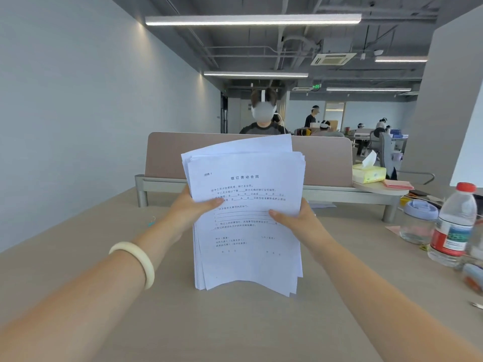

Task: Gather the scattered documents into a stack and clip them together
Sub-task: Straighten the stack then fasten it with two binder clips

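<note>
Paper stack (245, 220) is pinched upright at mid-height by left hand (193, 209) and right hand (298, 220); sheets are light, floppy, misaligned; side edges are best gripped.

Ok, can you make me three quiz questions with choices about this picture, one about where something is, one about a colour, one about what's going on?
1. Where is the blue clip?
A on the desk, left of the papers
B on the papers
C in a hand

2. What colour is the bottle cap?
A green
B red
C black

3. How are the papers?
A flat on the desk
B held upright on the desk by both hands
C already clipped

Answers: 1 A, it lies by the left forearm. 2 B, the cap is red. 3 B, the left hand and right hand grip the sides.
</note>
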Action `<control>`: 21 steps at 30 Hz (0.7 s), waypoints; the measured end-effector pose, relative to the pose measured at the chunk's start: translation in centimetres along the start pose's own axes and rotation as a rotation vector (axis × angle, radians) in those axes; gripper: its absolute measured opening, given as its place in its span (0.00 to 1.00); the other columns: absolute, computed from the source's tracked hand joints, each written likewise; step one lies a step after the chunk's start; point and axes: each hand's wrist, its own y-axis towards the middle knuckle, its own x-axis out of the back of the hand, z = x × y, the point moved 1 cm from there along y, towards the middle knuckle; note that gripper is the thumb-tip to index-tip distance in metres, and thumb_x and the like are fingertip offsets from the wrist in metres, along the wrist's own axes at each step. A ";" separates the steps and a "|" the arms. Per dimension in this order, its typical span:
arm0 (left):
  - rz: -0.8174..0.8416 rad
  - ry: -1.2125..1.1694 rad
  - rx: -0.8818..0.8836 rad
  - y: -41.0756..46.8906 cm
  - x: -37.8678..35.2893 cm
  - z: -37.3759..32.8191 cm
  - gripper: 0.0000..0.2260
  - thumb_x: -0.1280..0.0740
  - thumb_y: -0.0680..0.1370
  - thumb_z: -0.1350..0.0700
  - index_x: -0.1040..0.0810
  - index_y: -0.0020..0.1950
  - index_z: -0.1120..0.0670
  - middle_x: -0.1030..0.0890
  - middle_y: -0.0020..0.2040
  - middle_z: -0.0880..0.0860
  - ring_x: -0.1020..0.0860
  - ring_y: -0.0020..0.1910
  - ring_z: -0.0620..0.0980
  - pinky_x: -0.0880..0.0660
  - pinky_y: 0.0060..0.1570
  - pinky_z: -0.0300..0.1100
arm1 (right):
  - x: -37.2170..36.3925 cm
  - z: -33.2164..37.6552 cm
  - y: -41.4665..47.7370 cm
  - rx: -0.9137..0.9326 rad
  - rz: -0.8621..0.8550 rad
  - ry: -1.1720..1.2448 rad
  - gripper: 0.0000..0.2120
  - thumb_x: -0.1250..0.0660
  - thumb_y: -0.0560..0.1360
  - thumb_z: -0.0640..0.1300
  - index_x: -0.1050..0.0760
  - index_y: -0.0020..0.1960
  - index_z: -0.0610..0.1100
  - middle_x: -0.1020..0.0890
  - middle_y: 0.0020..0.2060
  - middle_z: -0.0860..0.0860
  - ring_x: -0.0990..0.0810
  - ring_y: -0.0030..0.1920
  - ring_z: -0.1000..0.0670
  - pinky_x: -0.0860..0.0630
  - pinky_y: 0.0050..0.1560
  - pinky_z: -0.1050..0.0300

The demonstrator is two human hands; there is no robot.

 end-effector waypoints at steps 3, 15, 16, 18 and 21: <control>-0.042 -0.054 -0.030 -0.2 -0.2 -1.6 0.19 0.29 0.73 0.54 0.28 0.62 0.47 0.22 0.50 0.42 0.28 0.40 0.33 0.34 0.34 0.32 | -0.2 0.0 0.2 0.031 -0.044 0.017 0.28 0.26 0.70 0.47 0.34 0.66 0.49 0.21 0.58 0.55 0.20 0.54 0.59 0.23 0.38 0.71; -0.019 -0.199 0.041 1.8 0.1 -0.7 0.38 0.20 0.59 0.47 0.30 0.66 0.50 0.19 0.58 0.47 0.20 0.56 0.48 0.24 0.57 0.48 | -0.6 0.0 0.1 -0.037 -0.099 0.100 0.24 0.27 0.71 0.44 0.34 0.63 0.49 0.21 0.56 0.54 0.20 0.56 0.52 0.24 0.47 0.59; 0.008 -0.197 0.090 1.7 0.0 0.7 0.39 0.19 0.57 0.46 0.28 0.65 0.51 0.19 0.59 0.48 0.20 0.57 0.48 0.26 0.61 0.51 | -0.8 -0.9 -0.2 -0.070 -0.094 0.107 0.23 0.27 0.71 0.43 0.32 0.63 0.48 0.20 0.56 0.53 0.19 0.55 0.52 0.23 0.46 0.60; 0.057 -0.152 0.147 0.4 -0.7 2.6 0.29 0.21 0.62 0.52 0.23 0.61 0.54 0.18 0.58 0.50 0.20 0.58 0.50 0.29 0.66 0.51 | -1.5 -2.5 -0.8 -0.131 -0.066 0.093 0.20 0.29 0.72 0.40 0.27 0.62 0.46 0.17 0.55 0.50 0.17 0.51 0.52 0.21 0.41 0.63; -0.051 -0.084 0.137 -0.5 -1.7 3.6 0.15 0.29 0.73 0.59 0.22 0.60 0.55 0.19 0.57 0.52 0.21 0.55 0.52 0.27 0.61 0.46 | -2.1 -3.6 -0.9 -0.157 -0.130 0.106 0.16 0.32 0.74 0.38 0.25 0.62 0.44 0.17 0.55 0.48 0.17 0.48 0.51 0.21 0.39 0.62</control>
